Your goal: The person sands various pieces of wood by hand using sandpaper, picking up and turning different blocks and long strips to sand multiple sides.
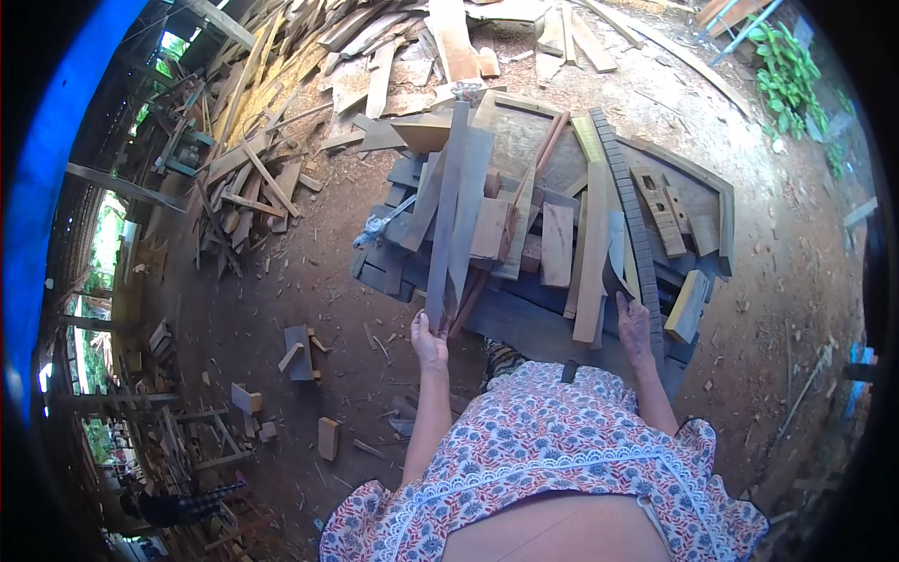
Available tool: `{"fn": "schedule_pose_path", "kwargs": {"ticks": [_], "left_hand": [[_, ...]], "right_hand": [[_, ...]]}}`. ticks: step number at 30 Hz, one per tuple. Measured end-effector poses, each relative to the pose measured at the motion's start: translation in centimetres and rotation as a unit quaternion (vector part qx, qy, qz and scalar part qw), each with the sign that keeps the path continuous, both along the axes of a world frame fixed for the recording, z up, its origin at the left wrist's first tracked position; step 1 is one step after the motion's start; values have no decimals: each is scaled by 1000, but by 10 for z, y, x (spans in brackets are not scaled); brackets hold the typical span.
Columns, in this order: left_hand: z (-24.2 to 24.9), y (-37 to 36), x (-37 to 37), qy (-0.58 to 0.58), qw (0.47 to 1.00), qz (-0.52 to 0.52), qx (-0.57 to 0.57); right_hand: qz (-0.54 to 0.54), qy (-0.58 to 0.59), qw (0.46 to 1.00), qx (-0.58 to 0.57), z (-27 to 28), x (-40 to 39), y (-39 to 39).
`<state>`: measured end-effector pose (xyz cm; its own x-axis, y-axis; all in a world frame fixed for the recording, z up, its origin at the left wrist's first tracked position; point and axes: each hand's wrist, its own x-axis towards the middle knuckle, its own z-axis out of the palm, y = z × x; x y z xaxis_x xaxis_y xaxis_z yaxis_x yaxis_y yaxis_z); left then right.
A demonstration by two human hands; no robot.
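My left hand (pixel 431 339) is closed on the near end of a long, narrow wooden board (pixel 448 220), which points away from me across the work table (pixel 538 328). On the right, my right hand (pixel 634 325) has its fingers closed around the dark lower end of a broad-bladed knife (pixel 616 245); its pale blade lies among the strips. Between my hands are a wooden block (pixel 557 245) and a long plank (pixel 590 258). A dark notched strip (pixel 629 201) runs just beyond the blade. Right of it lies a piece with cut holes (pixel 658 211).
Scrap wood (pixel 248 201) is heaped at the left, with more offcuts (pixel 393 80) at the back. Loose blocks (pixel 328 437) lie on the dirt floor. Another person (pixel 183 506) is at the lower left. A leafy plant (pixel 785 80) grows at the upper right.
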<state>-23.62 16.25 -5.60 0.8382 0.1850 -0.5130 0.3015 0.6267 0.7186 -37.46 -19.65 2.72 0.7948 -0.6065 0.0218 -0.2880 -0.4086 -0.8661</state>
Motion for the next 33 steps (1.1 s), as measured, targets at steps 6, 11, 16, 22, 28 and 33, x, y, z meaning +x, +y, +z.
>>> {"fn": "schedule_pose_path", "kwargs": {"ticks": [6, 11, 16, 22, 28, 33], "left_hand": [[54, -4, 15, -90, 845, -21, 527], [117, -81, 7, -217, 824, -188, 488], [42, -155, -30, 94, 832, -534, 119], [-62, -191, -52, 298, 749, -584, -100], [-62, -204, -56, 306, 753, -569, -122], [-21, -208, -55, 240, 776, -574, -106]], "right_hand": [[-45, 39, 998, -31, -12, -15, -18], [-100, 25, 994, -26, -16, -24, -27], [-85, 52, 994, -37, -1, -24, -17], [-74, 28, 996, -52, -6, -37, -19], [-96, 75, 992, -45, -18, -50, -26], [-93, 69, 993, -14, -21, -43, -28]]}}
